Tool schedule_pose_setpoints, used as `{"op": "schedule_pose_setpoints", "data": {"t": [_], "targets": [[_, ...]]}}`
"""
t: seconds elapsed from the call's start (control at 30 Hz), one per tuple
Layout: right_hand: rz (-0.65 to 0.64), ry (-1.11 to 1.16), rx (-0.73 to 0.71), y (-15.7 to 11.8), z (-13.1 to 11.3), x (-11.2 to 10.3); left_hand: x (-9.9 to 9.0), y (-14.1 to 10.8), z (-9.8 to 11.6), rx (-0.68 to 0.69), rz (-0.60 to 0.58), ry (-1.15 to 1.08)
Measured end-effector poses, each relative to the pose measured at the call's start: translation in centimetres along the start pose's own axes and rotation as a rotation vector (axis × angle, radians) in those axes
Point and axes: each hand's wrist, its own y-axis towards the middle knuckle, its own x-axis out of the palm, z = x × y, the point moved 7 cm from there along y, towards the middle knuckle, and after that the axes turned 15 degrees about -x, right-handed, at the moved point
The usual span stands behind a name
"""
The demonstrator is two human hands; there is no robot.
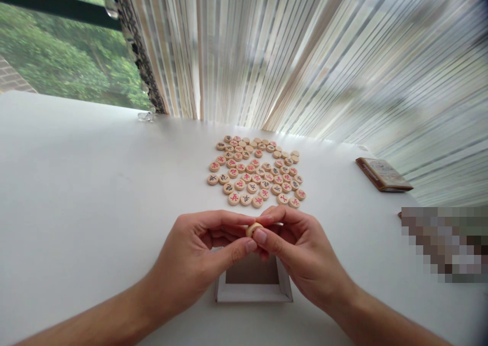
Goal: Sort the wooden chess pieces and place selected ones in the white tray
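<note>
Between the fingertips of both hands is a round wooden Chinese chess piece (252,229). My left hand (208,249) pinches it from the left, and my right hand (293,244) holds it from the right with the thumb over its face. The marking on this piece is mostly hidden. Just below my hands sits an open shallow white box (253,293) with a brown inside, partly covered by my fingers. Beyond the hands, many Chinese chess pieces (252,187) lie spread flat on the table, some with red characters, some with black, and several showing a blank face.
The white table (95,183) reaches back to a striped curtain (236,56) and a window (68,56). On the right lies a brown box or book (385,174), with a pixelated object (446,244) nearer. A small clear object (145,116) rests by the curtain's left end.
</note>
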Motion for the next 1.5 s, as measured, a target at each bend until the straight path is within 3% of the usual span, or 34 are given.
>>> {"op": "schedule_pose_setpoints", "data": {"t": [0.6,0.9,1.23,1.5], "targets": [[-0.037,-0.101,-0.164,0.2,-0.8,-0.1,-1.2,0.0,0.3,0.046,0.137,-0.010],[-0.063,-0.188,-0.243,0.1,-0.9,-0.4,-1.3,0.0,0.3,0.074,0.136,0.010],[-0.073,-0.232,-0.227,0.3,-0.8,-0.5,-1.2,0.1,0.2,0.075,0.079,0.010],[-0.073,-0.230,-0.255,0.0,-0.9,-0.6,-1.5,0.2,0.4,0.107,0.127,0.061]]}}
